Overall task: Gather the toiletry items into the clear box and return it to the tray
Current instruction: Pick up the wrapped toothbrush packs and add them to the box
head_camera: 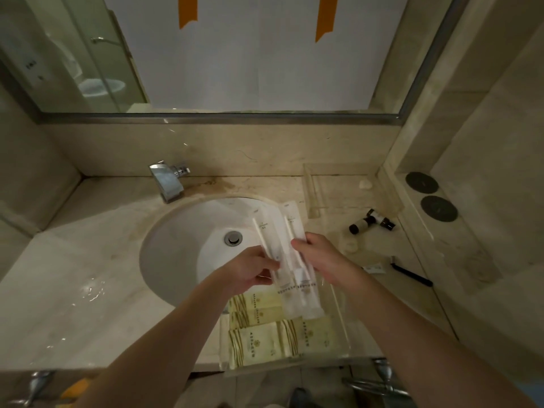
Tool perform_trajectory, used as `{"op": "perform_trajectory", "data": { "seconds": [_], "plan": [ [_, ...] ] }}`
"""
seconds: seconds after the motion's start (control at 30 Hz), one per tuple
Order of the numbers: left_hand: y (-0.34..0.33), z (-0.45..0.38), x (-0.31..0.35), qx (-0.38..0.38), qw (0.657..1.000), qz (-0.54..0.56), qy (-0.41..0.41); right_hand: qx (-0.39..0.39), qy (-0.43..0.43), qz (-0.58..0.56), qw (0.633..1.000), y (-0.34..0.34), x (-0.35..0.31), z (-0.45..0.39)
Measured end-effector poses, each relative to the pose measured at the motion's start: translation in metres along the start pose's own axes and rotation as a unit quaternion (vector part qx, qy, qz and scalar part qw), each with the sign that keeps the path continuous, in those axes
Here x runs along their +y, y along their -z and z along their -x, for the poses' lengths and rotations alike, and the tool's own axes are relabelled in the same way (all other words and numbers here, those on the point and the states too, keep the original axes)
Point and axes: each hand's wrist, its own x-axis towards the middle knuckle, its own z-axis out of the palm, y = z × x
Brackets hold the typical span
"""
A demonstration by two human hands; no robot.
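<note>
My left hand (250, 269) and my right hand (321, 257) both grip a bundle of white wrapped toothbrush packets (279, 228), held slanted over the sink's right rim. Just below them the clear box (338, 316) sits at the counter's front edge with several yellow-green sachets (265, 340) and white packets inside. The clear tray (315, 187) stands empty against the back wall on the right. Two small dark bottles (372, 220), a black comb (410, 273) and a small white packet (374, 269) lie on the counter to the right.
A round white sink (182, 245) with a chrome tap (167, 181) fills the counter's middle. Water shines on the left counter (91, 290). Two dark round coasters (429, 195) rest on a raised ledge at the right. A mirror spans the back wall.
</note>
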Motion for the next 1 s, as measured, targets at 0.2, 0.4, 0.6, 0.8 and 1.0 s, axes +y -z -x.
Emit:
{"op": "perform_trajectory", "data": {
  "seconds": [0.2, 0.4, 0.6, 0.8, 1.0],
  "plan": [
    [0.014, -0.002, 0.003, 0.06, 0.983, -0.171, -0.003, 0.008, -0.054, -0.055, 0.997, 0.004, 0.013, -0.003],
    [0.024, -0.012, 0.002, 0.113, 0.944, -0.308, 0.017, 0.05, -0.161, -0.19, 0.967, -0.008, 0.047, 0.0],
    [0.026, -0.013, -0.006, 0.122, 0.943, -0.308, 0.012, 0.073, -0.246, -0.305, 0.917, -0.032, 0.071, 0.016],
    [0.02, -0.016, -0.017, 0.083, 0.946, -0.314, 0.011, 0.088, -0.3, -0.321, 0.894, -0.05, 0.079, 0.029],
    [0.007, -0.027, -0.026, 0.053, 0.922, -0.382, -0.018, 0.14, -0.297, -0.261, 0.908, -0.041, 0.084, 0.036]
  ]
}}
